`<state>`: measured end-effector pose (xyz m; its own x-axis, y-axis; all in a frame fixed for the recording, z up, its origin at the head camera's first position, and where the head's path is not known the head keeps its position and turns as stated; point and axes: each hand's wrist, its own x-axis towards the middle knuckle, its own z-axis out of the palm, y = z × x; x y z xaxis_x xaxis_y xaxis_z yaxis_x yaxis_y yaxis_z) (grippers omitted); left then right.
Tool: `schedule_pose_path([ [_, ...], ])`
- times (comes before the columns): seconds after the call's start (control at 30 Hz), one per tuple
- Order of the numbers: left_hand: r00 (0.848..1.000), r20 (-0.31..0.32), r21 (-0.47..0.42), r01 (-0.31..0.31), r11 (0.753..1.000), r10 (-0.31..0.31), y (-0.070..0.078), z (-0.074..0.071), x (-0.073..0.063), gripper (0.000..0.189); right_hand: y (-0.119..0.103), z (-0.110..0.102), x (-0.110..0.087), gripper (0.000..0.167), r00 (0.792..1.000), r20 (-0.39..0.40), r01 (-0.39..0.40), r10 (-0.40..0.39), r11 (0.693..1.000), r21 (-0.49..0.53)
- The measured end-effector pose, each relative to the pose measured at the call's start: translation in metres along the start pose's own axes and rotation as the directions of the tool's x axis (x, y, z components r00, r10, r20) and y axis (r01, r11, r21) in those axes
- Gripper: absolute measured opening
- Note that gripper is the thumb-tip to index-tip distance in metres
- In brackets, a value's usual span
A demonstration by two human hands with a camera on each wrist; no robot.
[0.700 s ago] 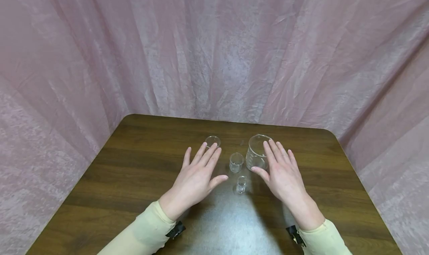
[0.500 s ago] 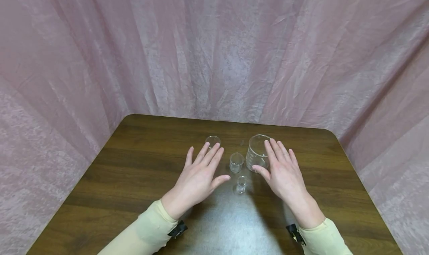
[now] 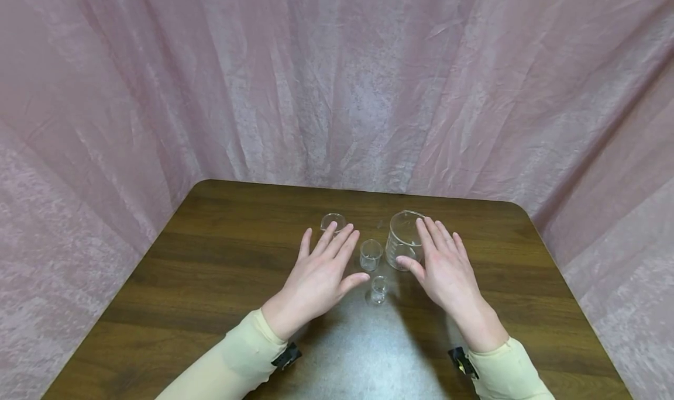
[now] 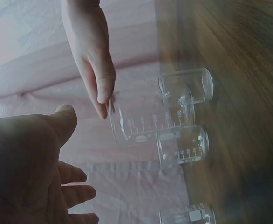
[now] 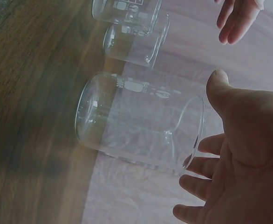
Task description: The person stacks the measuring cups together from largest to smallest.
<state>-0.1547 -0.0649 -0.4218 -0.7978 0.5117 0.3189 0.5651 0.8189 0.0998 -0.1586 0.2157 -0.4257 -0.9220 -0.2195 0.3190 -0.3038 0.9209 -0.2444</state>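
Observation:
Several clear glass beakers of differing sizes stand upright on the wooden table. Fingers spread, my right hand (image 3: 447, 271) is over the near right side of the largest beaker (image 3: 401, 242), holding nothing. In the right wrist view its fingertips overlap that beaker's rim (image 5: 201, 126). My left hand (image 3: 318, 277) is palm down with straight fingers, holding nothing; it partly hides a beaker (image 3: 332, 217) at the back. Between the hands are a small beaker (image 3: 371, 254) and, nearer me, the smallest beaker (image 3: 378, 289). White graduation marks show on the largest beaker (image 4: 143, 126) in the left wrist view.
The brown wooden table (image 3: 221, 248) has rounded far corners. Pink velvety curtains (image 3: 337, 84) hang behind it and along both sides. A bright light reflection lies on the tabletop at the front middle.
My left hand has shifted a little to the right, toward the small beakers, its fingers still straight. The right hand has barely moved, and the beakers stay in place.

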Motion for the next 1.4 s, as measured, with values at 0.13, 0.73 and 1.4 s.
schedule_pose_path([
  [0.13, 1.000, -0.003, 0.000, -0.010, 1.000, 0.010, 0.002, 0.002, 0.004, 0.086, 0.001, 0.001, 0.002, 0.092, 1.000, 0.009, -0.005, 0.005, 1.000, 0.007],
  [0.73, 0.999, -0.007, -0.002, -0.032, 0.999, 0.032, 0.010, 0.011, 0.020, 0.085, 0.009, 0.004, 0.007, 0.094, 0.999, 0.012, -0.041, 0.041, 0.999, 0.017],
  [1.4, 0.999, 0.001, 0.025, -0.053, 0.998, 0.053, 0.018, 0.021, 0.040, 0.084, 0.016, 0.005, 0.014, 0.089, 0.999, 0.016, -0.048, 0.047, 0.998, 0.035],
])
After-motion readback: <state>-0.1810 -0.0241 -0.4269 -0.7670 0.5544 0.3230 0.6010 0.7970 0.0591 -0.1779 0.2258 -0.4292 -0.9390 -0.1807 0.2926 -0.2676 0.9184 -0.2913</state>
